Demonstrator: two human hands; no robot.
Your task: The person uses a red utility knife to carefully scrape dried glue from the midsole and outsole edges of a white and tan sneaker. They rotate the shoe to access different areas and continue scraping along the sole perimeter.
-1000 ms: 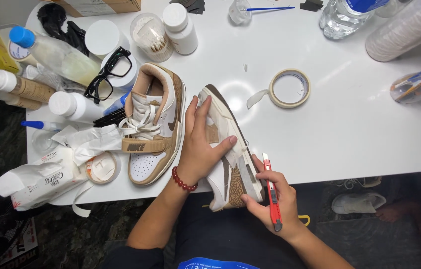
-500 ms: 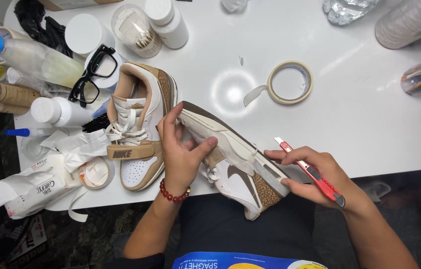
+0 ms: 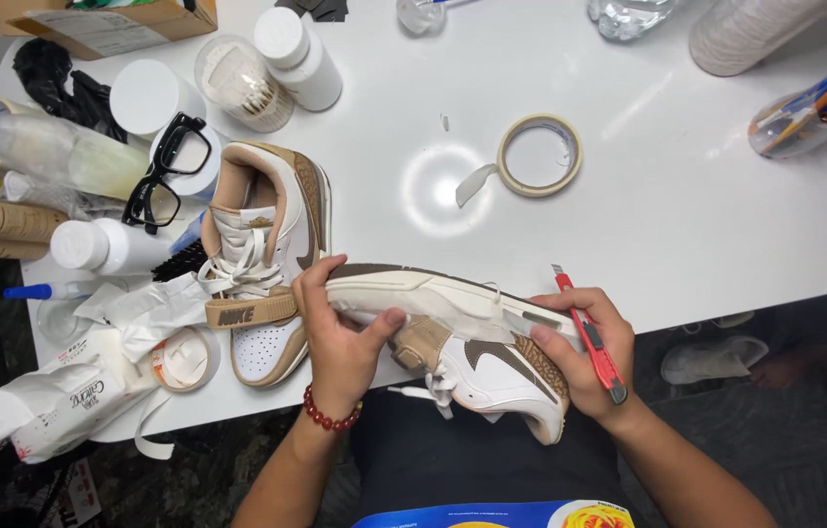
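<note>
A white and tan sneaker (image 3: 472, 342) lies on its side over the table's front edge, sole turned away from me. My left hand (image 3: 340, 337) grips its toe end, thumb pressed on the sole edge. My right hand (image 3: 585, 357) steadies the heel end and holds a red utility knife (image 3: 589, 332), blade pointing away from me. The matching second sneaker (image 3: 262, 259) stands upright on the table just left of my left hand.
A masking tape roll (image 3: 539, 154) with a loose tail lies on the white table (image 3: 677, 215). Black glasses (image 3: 167, 171), several bottles (image 3: 91, 244), a wipes pack (image 3: 52, 396), a small tape roll (image 3: 184, 357) and a brush cup (image 3: 809, 112) crowd the edges.
The held sneaker has rotated from pointing away from me to lying crosswise, sole edge up. My right hand with the knife moved right, to the heel end.
</note>
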